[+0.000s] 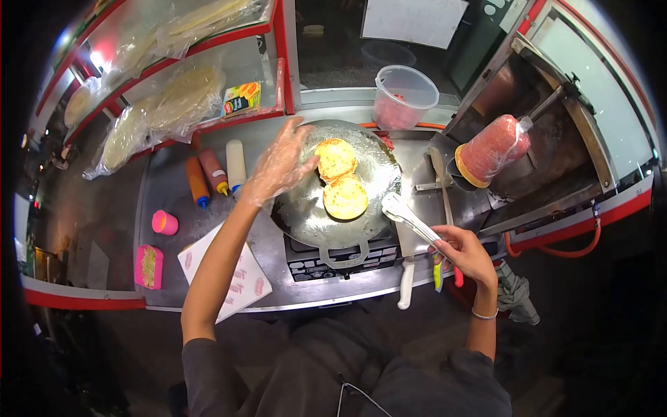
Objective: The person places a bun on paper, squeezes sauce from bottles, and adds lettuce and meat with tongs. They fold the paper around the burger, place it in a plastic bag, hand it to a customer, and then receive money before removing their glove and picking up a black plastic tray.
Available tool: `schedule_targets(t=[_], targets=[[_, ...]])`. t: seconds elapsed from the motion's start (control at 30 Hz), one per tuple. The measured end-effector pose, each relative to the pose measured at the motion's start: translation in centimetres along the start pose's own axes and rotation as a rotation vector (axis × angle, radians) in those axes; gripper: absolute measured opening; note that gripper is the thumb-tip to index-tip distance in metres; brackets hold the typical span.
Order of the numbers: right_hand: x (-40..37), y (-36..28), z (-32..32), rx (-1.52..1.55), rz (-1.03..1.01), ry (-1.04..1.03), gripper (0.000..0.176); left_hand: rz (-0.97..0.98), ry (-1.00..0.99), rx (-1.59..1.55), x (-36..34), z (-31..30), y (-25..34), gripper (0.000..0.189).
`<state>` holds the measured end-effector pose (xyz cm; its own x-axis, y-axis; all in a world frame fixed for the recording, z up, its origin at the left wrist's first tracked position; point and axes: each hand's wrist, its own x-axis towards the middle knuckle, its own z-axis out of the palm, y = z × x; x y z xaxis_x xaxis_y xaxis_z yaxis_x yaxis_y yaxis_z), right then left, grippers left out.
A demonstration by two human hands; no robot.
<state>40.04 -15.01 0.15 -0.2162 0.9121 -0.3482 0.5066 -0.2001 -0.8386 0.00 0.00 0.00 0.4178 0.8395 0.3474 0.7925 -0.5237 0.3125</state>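
Note:
Two round, browned bun halves [345, 197] lie on the round metal griddle [299, 215], touching one another. My left hand [280, 163], in a clear plastic glove, hovers over the griddle's left side with its fingers apart, just left of the upper bun half, and holds nothing. Right of the griddle, my bare right hand [464, 251] grips metal tongs [411, 221], whose tips point up and left beside the griddle's right rim.
Sauce bottles [196, 182], a pink cup [165, 222], a pink container [149, 267] and printed paper [243, 285] sit left. Knives [406, 283] lie right, near meat on a spit [490, 149]. Behind stands a clear bucket [405, 97]; a shelf [243, 125] holds bagged flatbreads.

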Motion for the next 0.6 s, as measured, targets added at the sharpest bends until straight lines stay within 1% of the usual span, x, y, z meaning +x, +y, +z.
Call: schedule_targets(t=[0.07, 0.13, 0.2, 0.23, 0.3, 0.33, 0.4, 0.43, 0.5, 0.53, 0.6], targets=[[-0.8, 0.2, -0.5, 0.111, 0.008, -0.062, 0.034, -0.017, -0.015, 0.026, -2.1, -2.0, 1.6, 0.055], [-1.2, -1.2, -0.4, 0.170, 0.059, -0.091, 0.035, -0.012, 0.018, -0.079, -5.1, -3.1, 2.6, 0.053], [-1.6, -1.4, 0.7, 0.258, 0.099, -0.107, 0.036, -0.116, -0.025, -0.192, -8.5, -5.0, 4.5, 0.051], [-1.7, -0.8, 1.2, 0.307, 0.112, -0.113, 0.037, -0.129, -0.028, -0.201, -10.2, -5.2, 5.0, 0.051], [-1.9, -0.7, 2.4, 0.321, 0.168, -0.100, 0.037, -0.244, -0.017, -0.326, -13.0, -5.4, 5.1, 0.049], [-1.8, -0.9, 3.1, 0.336, 0.191, -0.108, 0.037, -0.255, -0.025, -0.335, -13.7, -5.4, 4.7, 0.049], [-1.1, -0.7, 4.6, 0.359, 0.193, -0.107, 0.037, -0.396, 0.017, -0.339, -14.8, -5.3, 4.1, 0.047], [-0.6, -0.6, 5.5, 0.384, 0.180, -0.101, 0.036, -0.412, 0.019, -0.343, -14.7, -5.3, 4.0, 0.047], [0.8, -1.1, 7.1, 0.390, 0.177, -0.110, 0.037, -0.327, 0.049, -0.231, -13.2, -5.3, 3.4, 0.046], [1.7, -1.3, 7.9, 0.392, 0.173, -0.080, 0.036, -0.312, 0.033, -0.235, -12.3, -4.8, 2.9, 0.044], [3.2, -1.5, 8.8, 0.401, 0.141, -0.060, 0.036, -0.186, 0.031, -0.266, -9.5, -3.6, 2.0, 0.043]])
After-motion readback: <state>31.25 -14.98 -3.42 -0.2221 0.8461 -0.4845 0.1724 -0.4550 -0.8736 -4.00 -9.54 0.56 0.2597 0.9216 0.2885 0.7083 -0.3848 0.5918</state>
